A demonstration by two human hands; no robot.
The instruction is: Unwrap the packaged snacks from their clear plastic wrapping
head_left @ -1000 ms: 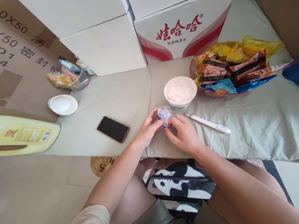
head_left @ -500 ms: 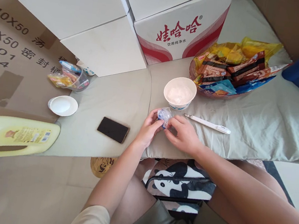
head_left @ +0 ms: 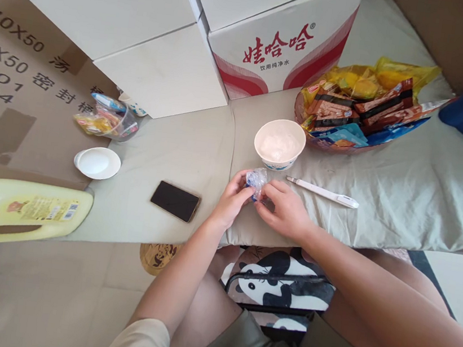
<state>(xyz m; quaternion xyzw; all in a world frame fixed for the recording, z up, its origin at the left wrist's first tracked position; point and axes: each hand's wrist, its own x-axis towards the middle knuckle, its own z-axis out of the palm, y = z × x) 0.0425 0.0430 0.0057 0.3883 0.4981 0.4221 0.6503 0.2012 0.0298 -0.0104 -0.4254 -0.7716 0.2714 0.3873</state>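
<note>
Between my two hands is a small crinkled clear plastic wrapper with blue parts (head_left: 257,178); its exact kind is too small to tell. My left hand (head_left: 233,197) is closed on its left side, thumb on top. My right hand (head_left: 283,206) pinches its right edge, the fingertips partly hidden. Just beyond them stands a white paper bowl (head_left: 276,163) holding a pale, whitish mass. A white utility knife (head_left: 323,192) lies to the right of the bowl, near my right hand.
A dark phone (head_left: 175,201) lies left of my hands. Farther left are a white dish (head_left: 97,163), a yellow jug (head_left: 39,211) and a clear cup of packets (head_left: 126,127). Behind the bowl are a basket of snacks (head_left: 351,107) and a white-and-red carton (head_left: 281,55).
The wrapper has shifted slightly in my fingers and more of its clear plastic shows. Both hands stay almost in the same place.
</note>
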